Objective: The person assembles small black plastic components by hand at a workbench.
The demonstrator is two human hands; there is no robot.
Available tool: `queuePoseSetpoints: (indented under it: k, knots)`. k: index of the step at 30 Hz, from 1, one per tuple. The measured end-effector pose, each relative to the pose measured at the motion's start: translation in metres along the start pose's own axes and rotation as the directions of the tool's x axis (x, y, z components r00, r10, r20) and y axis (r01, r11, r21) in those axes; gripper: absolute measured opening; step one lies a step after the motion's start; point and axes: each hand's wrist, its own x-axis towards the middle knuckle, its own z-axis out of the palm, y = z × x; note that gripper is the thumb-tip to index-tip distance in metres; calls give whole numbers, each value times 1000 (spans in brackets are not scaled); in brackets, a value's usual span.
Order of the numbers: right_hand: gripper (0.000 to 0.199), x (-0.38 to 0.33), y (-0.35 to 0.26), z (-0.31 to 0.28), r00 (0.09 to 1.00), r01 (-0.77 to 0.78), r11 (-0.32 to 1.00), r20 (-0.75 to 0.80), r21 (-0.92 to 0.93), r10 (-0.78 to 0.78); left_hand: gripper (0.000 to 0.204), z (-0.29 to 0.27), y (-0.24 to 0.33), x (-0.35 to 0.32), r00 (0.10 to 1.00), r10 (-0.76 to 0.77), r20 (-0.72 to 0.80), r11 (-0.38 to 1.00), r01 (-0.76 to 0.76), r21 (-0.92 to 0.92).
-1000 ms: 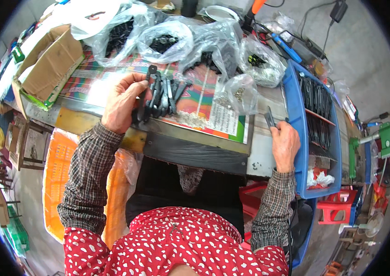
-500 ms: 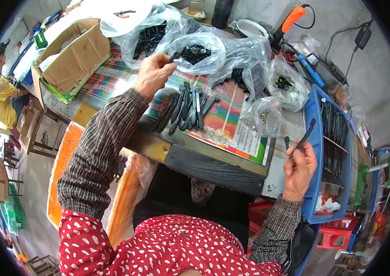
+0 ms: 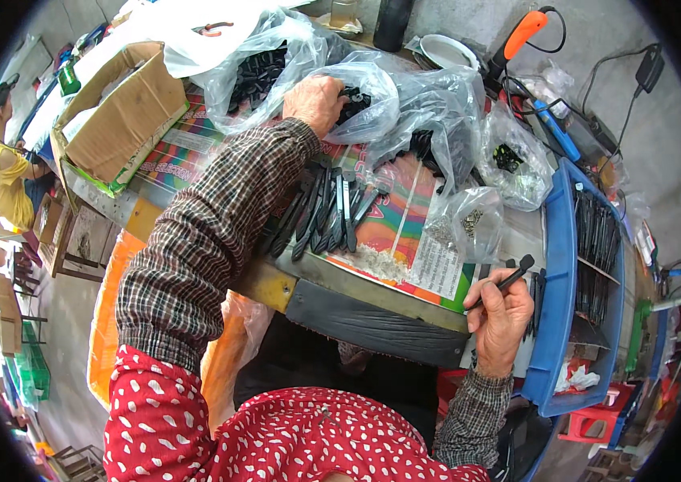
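My left hand (image 3: 314,104) reaches to the mouth of a clear plastic bag (image 3: 384,80) holding small black plastic parts (image 3: 354,104). Its fingers are curled, and the fingertips are hidden among those parts, so what they grip does not show. My right hand (image 3: 503,321), at the table's right front edge, pinches a thin black stick with a wider end (image 3: 517,271). Between the hands, a pile of long black plastic pieces (image 3: 328,213) lies on the printed cardboard (image 3: 392,205). More black sticks (image 3: 536,297) lie just right of my right hand.
A blue bin (image 3: 549,353) with bundled black sticks stands at the right. Farther back are another bag of black parts (image 3: 258,76), an open cardboard box (image 3: 123,120) and an orange-handled tool (image 3: 521,34). A small bag of metal bits (image 3: 473,221) sits nearby. Someone in yellow (image 3: 7,181) is far left.
My left hand has moved right, from above the table to the bag of small black parts. My right hand has come slightly left and lower, still pinching the black stick.
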Motion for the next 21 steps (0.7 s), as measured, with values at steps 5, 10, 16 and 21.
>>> queuePoseSetpoints:
  k: [5, 10, 16, 21]
  knots:
    - [15, -3, 0, -2, 999, -1, 995, 39, -98, 5, 21, 3, -1, 6, 1000, -29, -10, 999, 29, -17]
    - [16, -2, 2, 0, 997, 46, 991, 69, -122, -38, 21, 7, -11, 0, 990, 18, -143, 993, -35, -117]
    - [13, -17, 9, 6, 988, 156, 956, 28, -248, -154, 22, -9, -9, -17, 976, 91, -197, 963, -136, -232]
    - [13, -30, 1, 17, 979, 204, 928, 65, -310, -194, 20, -14, -20, -29, 972, 14, -233, 887, -119, -446]
